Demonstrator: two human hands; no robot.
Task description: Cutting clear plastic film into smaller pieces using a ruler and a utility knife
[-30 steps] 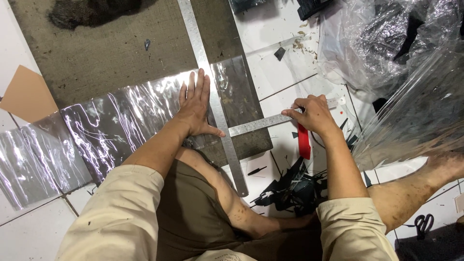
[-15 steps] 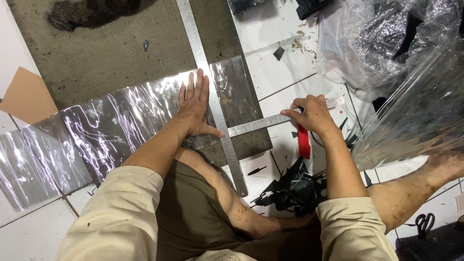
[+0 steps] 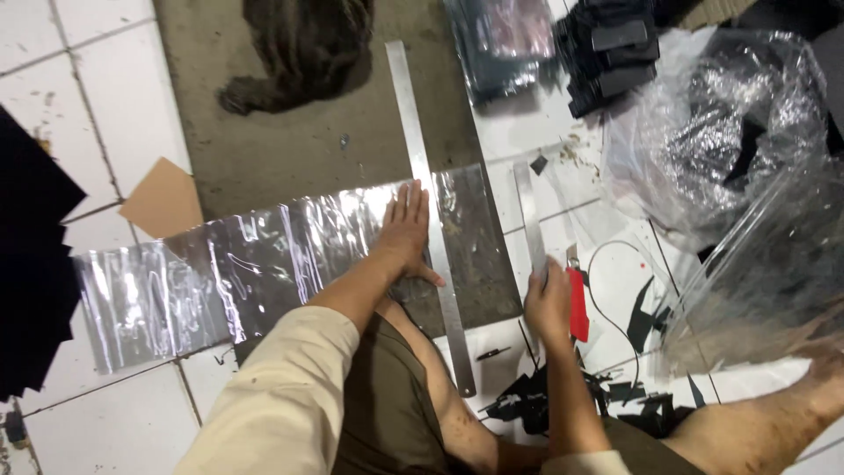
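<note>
My left hand (image 3: pixel 406 233) lies flat, fingers spread, on a long strip of clear shiny plastic sheet (image 3: pixel 255 264) spread over a grey mat (image 3: pixel 290 149). Its fingertips rest against a long steel ruler (image 3: pixel 413 123) that runs lengthwise across the sheet and mat. My right hand (image 3: pixel 547 303) is closed on the near end of a shorter steel ruler (image 3: pixel 527 211), which points away from me just right of the mat's edge. A red cutter (image 3: pixel 578 308) lies on the tile right beside that hand.
A dark cloth (image 3: pixel 299 44) lies at the mat's far end and a cardboard piece (image 3: pixel 163 198) at its left. Big clear plastic bags (image 3: pixel 721 132) and stacked black parts (image 3: pixel 611 53) crowd the right. Black sheets (image 3: pixel 31 281) sit far left, black scraps (image 3: pixel 527 400) by my knee.
The short ruler, earlier laid crosswise over the long one, now points away from me beside the mat. My right hand moved with it. My left hand stays on the sheet.
</note>
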